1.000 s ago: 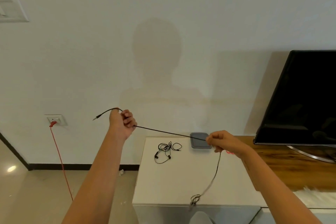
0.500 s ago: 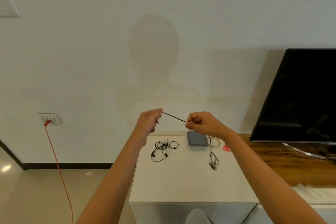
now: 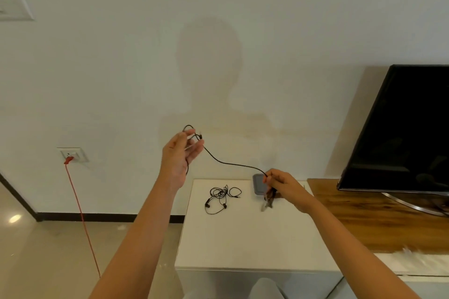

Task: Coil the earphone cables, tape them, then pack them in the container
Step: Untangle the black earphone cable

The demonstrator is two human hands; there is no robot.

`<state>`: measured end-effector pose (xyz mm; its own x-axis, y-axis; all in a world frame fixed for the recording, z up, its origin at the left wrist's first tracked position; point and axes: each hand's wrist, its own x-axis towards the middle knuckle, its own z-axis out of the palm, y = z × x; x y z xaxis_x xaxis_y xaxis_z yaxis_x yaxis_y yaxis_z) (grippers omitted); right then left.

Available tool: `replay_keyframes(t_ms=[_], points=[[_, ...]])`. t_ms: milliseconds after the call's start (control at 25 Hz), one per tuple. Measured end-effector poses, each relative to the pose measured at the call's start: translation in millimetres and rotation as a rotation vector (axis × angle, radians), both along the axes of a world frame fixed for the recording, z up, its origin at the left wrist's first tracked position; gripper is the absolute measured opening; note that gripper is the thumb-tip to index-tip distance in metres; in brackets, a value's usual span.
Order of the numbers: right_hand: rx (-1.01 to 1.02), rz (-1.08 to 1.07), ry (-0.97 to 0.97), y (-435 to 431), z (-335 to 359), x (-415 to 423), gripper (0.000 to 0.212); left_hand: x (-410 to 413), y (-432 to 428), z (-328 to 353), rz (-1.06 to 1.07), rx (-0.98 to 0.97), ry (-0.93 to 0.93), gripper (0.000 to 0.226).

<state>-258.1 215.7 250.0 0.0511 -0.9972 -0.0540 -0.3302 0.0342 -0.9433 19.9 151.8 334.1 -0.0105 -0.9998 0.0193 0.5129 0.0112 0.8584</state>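
Note:
A black earphone cable point(image 3: 228, 163) sags in the air between my two hands. My left hand point(image 3: 181, 153) is raised with its fingers fairly straight, and a loop of the cable lies round them near the plug end. My right hand point(image 3: 283, 183) pinches the cable lower down; the earbud end hangs blurred below it over the white table point(image 3: 243, 238). A second black earphone point(image 3: 222, 198) lies tangled on the table. The grey container point(image 3: 258, 184) sits at the table's back edge, partly hidden by my right hand.
A black TV point(image 3: 401, 128) stands on a wooden cabinet point(image 3: 364, 221) to the right of the table. A red cord point(image 3: 80, 213) runs from a wall socket point(image 3: 72, 155) down to the floor at the left.
My hands came together, then parted again. The left hand opened with a loop of cable round its fingers, and the right hand dropped toward the container, leaving the cable slack.

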Motion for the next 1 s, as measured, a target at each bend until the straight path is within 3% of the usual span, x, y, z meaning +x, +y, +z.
replay_keyframes(t_ms=[120,240,360,440,560,680,840,1000], points=[[-0.03,-0.003,-0.171,0.2,24.7,28.1,0.019,-30.7,15.0,-18.9,-0.213,-0.103,-0.329,0.024],[-0.044,0.055,-0.178,-1.6,43.0,50.1,0.022,-52.2,25.1,-33.0,-0.35,-0.294,-0.709,0.022],[-0.033,0.101,-0.172,-0.4,54.3,57.4,0.027,-55.5,26.3,-37.7,-0.409,-0.344,-0.877,0.021],[0.014,0.108,-0.181,1.2,56.2,52.4,0.019,-49.1,22.6,-36.3,-0.37,-0.355,-0.981,0.019],[0.114,0.117,-0.184,2.0,46.1,32.4,0.024,-32.0,11.8,-34.2,-0.074,-0.477,-1.268,0.019],[0.128,0.109,-0.19,3.1,34.6,21.5,0.029,-19.3,5.5,-33.6,0.135,-0.473,-1.221,0.018],[-0.019,-0.094,-0.446,8.8,27.7,28.6,0.02,-20.1,10.6,-35.7,0.13,-0.349,-1.127,0.019],[-0.212,-0.195,-0.427,8.5,20.1,35.2,0.014,-18.8,14.8,-45.9,0.085,-0.24,-1.039,0.023]])
